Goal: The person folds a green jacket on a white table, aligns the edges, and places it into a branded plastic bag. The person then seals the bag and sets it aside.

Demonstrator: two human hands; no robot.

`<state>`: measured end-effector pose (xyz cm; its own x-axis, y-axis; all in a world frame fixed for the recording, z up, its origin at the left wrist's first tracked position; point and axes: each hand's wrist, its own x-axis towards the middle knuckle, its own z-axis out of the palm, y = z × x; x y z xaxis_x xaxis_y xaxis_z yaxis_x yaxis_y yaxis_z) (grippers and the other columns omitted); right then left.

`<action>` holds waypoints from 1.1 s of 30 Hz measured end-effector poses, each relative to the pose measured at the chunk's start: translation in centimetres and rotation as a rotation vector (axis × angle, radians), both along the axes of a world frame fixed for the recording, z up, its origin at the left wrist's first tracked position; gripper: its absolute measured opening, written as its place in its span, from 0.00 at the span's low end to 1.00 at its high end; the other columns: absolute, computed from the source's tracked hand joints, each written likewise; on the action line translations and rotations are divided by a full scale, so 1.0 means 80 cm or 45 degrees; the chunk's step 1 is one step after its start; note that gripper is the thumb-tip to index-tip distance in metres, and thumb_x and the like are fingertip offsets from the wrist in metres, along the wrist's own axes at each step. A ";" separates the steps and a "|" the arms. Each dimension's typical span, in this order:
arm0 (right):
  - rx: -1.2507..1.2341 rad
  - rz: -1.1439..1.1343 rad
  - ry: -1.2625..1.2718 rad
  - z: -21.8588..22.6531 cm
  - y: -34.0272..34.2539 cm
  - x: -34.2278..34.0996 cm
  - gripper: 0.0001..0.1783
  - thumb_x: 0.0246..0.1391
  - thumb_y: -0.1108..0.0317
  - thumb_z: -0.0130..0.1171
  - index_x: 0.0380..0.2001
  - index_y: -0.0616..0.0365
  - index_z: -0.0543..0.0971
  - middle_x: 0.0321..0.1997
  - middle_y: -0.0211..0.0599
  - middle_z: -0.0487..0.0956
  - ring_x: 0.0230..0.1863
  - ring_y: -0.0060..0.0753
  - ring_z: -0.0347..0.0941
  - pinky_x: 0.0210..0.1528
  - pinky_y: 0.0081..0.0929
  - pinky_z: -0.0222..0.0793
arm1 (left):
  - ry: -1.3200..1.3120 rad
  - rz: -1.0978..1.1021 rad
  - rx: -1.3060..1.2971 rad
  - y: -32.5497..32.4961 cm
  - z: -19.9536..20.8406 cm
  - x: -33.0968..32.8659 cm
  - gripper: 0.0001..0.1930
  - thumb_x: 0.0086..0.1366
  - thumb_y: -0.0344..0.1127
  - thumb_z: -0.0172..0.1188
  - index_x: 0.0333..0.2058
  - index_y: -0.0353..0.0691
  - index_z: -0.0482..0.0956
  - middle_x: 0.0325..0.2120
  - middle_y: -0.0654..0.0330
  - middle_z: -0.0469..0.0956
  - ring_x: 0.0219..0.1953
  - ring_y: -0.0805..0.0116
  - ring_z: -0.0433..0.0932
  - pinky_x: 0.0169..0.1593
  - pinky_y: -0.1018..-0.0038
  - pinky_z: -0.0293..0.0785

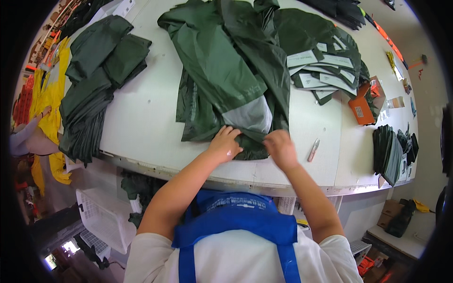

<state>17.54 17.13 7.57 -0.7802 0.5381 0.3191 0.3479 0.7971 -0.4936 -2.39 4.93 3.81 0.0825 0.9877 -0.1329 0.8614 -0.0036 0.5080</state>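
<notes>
A dark green, slightly shiny rain garment [212, 61] lies spread and partly folded on the white table in front of me. A pale grey patch of lining [250, 115] shows near its close end. My left hand [226, 145] rests on the near edge, its fingers bent over the cloth and the thumb apart, with fabric between. To its right, my right hand [281, 146] is closed, pinching a fold of the same garment. Its fingertips are partly hidden and a little blurred. A small cutter knife [313, 150] lies on the table just right of that hand.
Folded green garments [89, 89] are stacked at the left. At the right are green pieces with white labels [325, 70], an orange box [362, 106] and a dark folded pile [388, 153]. A white crate [106, 217] stands below the table edge. Another person's arm [35, 122] shows far left beside yellow cloth.
</notes>
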 end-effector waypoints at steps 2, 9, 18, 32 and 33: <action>-0.140 0.299 -0.020 -0.001 -0.056 -0.021 0.14 0.42 0.72 0.61 0.37 0.56 0.77 0.38 0.34 0.78 0.41 0.41 0.73 0.47 0.37 0.69 | 0.044 0.024 0.012 0.009 0.004 0.002 0.12 0.58 0.41 0.60 0.26 0.39 0.85 0.52 0.59 0.69 0.58 0.55 0.61 0.66 0.59 0.52; 0.064 0.159 -0.259 -0.045 -0.059 -0.020 0.16 0.45 0.67 0.61 0.41 0.52 0.76 0.40 0.31 0.77 0.43 0.35 0.72 0.47 0.36 0.65 | 0.034 0.219 0.254 -0.022 -0.006 0.008 0.18 0.54 0.36 0.63 0.43 0.37 0.72 0.48 0.46 0.69 0.53 0.48 0.67 0.58 0.57 0.63; 0.073 -0.057 -0.579 -0.041 -0.049 -0.032 0.21 0.52 0.62 0.58 0.51 0.49 0.73 0.37 0.30 0.76 0.42 0.36 0.71 0.43 0.41 0.63 | 0.093 0.240 0.046 -0.037 -0.006 -0.008 0.23 0.58 0.38 0.60 0.50 0.32 0.68 0.51 0.42 0.70 0.57 0.47 0.66 0.61 0.60 0.61; -0.073 -0.143 -0.687 -0.018 -0.029 -0.026 0.17 0.54 0.54 0.57 0.44 0.48 0.71 0.44 0.38 0.76 0.46 0.42 0.72 0.43 0.51 0.65 | 0.513 0.123 0.063 -0.012 0.030 -0.019 0.23 0.57 0.46 0.60 0.48 0.39 0.74 0.53 0.55 0.69 0.62 0.60 0.61 0.58 0.47 0.52; 0.005 -0.110 -0.614 -0.010 -0.033 -0.016 0.19 0.53 0.54 0.58 0.46 0.48 0.71 0.45 0.38 0.75 0.47 0.42 0.71 0.44 0.50 0.65 | 0.568 0.088 0.130 -0.015 0.030 -0.020 0.26 0.54 0.50 0.63 0.47 0.40 0.75 0.52 0.57 0.69 0.59 0.62 0.62 0.59 0.47 0.51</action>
<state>16.28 14.46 6.76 -0.7919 0.6071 -0.0658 0.6013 0.7566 -0.2569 -3.99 3.70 6.23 -0.0275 0.9987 -0.0421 0.9956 0.0311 0.0879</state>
